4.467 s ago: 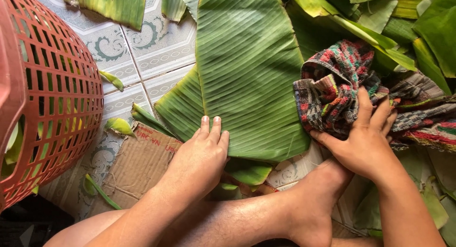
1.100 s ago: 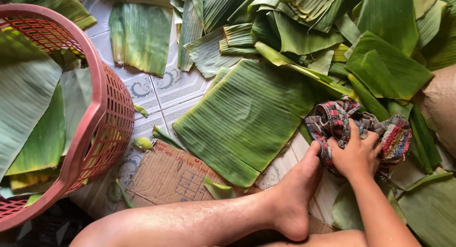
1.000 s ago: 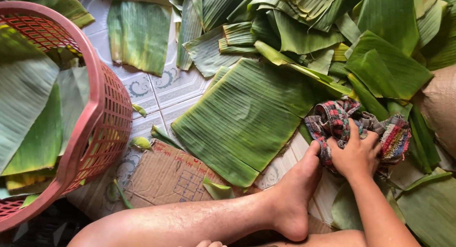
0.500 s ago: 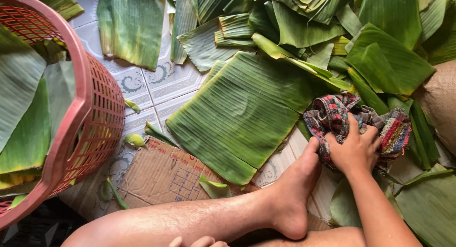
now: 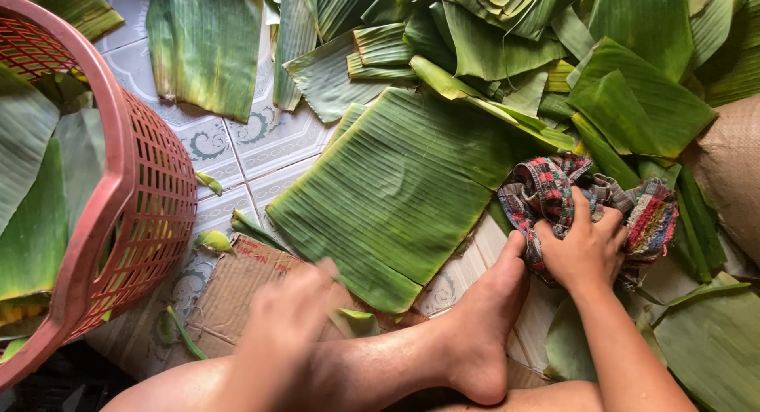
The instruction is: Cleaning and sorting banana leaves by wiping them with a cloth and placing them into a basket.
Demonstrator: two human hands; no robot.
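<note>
**Right hand clutching a cloth beside a big banana leaf**

A flattened piece of brown cardboard (image 5: 237, 289) with red printing along its upper edge is lying on the patterned white floor tiles (image 5: 261, 139), its right part tucked under the near corner of the large green banana leaf (image 5: 396, 190). That broad, squarish leaf is lying flat at the middle of the floor, its long axis running diagonally from near left to far right, its fine ribs crossing that line.

The right hand (image 5: 584, 250) is clenching a crumpled, multicoloured checked cloth (image 5: 554, 194), which is bunching just beside the leaf's right edge and touching the toes of a bare foot (image 5: 487, 317). The left hand (image 5: 289, 321) is showing only as a blur over the cardboard, close to the leaf's near corner; whether it is grasping anything cannot be told.

A red plastic lattice basket (image 5: 150, 214) is standing at the left, holding more leaves. A heap of folded and torn green leaf pieces (image 5: 554, 56) is crowding the far side and right, overlapping the large leaf's far edge. A brown woven sack (image 5: 732, 174) is sitting at the right edge. Small leaf scraps (image 5: 212, 239) are lying between basket and cardboard.
</note>
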